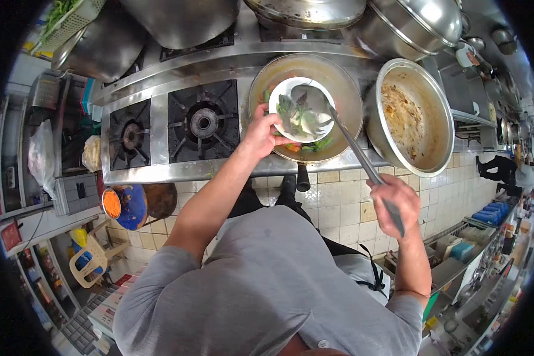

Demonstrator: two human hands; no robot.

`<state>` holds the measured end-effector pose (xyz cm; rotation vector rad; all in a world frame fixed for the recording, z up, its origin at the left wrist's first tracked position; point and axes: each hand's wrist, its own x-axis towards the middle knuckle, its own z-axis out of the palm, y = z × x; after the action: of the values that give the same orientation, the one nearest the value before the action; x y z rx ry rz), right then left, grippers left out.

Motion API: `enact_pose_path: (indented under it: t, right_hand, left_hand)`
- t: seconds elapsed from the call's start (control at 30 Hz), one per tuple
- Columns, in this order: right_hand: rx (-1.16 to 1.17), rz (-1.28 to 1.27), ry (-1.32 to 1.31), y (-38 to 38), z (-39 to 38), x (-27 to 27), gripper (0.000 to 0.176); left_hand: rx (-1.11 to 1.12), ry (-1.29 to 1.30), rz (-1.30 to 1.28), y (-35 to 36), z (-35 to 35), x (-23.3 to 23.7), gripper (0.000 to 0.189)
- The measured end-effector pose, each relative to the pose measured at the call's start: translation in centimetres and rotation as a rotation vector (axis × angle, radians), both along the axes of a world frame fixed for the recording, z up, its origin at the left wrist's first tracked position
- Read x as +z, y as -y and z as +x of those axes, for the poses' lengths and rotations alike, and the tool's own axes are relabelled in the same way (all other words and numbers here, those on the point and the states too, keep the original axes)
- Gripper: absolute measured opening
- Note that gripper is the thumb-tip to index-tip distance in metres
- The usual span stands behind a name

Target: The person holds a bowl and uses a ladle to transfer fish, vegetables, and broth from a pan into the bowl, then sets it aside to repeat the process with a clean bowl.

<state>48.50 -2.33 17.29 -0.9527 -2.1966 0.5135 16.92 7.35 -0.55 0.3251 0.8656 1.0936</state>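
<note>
My left hand (259,134) grips the near left rim of a white bowl (277,95), thumb over the edge, and holds it above a wide frying pan (349,98). Leafy greens (305,123) lie in the bowl. In my right hand (396,204) is the long handle of a metal ladle (357,149), fingers wrapped round it. The ladle's head reaches into the bowl over the greens. Green and orange vegetable pieces (320,145) show in the pan below the bowl. The pan's black handle (303,177) points toward my body.
Right of the pan stands a deep metal pot (445,127) with brownish food remains inside. Two burners (203,122) lie to the left. Large pots (181,21) line the back. A container of shredded orange food (111,203) sits lower left. Another person (504,172) is at far right.
</note>
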Motion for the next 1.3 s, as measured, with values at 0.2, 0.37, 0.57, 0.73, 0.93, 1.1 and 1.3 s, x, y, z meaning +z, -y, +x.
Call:
enact_pose_path:
  t: [0.2,0.37,0.57,0.73,0.93,1.1,1.3]
  right_hand:
    - [0.181,0.128,0.279,-0.1,-0.2,3.5,0.030]
    - [0.181,0.262,0.395,-0.8,0.0,2.4,0.033]
    - [0.196,0.354,0.435,-1.0,-0.4,1.6,0.028]
    - [0.223,0.334,0.576,-0.9,-0.5,0.0,0.029]
    - [0.187,0.311,0.466,1.0,-0.7,0.8,0.027]
    - [0.165,0.350,0.361,0.7,-0.7,1.5,0.027]
    - [0.161,0.363,0.515,-0.5,-0.9,0.2,0.028]
  left_hand:
    - [-0.008,-0.006,0.012,0.2,-1.0,0.8,0.061]
    - [-0.025,0.004,0.042,-0.1,-1.0,0.7,0.063]
    - [-0.054,-0.022,0.028,-0.5,-1.0,1.1,0.067]
    - [-0.041,-0.087,0.014,-0.6,-0.6,2.1,0.062]
    - [-0.061,-0.044,0.057,-1.2,-1.0,0.7,0.068]
    - [-0.059,-0.015,0.099,-1.1,-1.1,0.4,0.067]
    - [-0.064,-0.013,0.097,-1.3,-0.6,1.3,0.065]
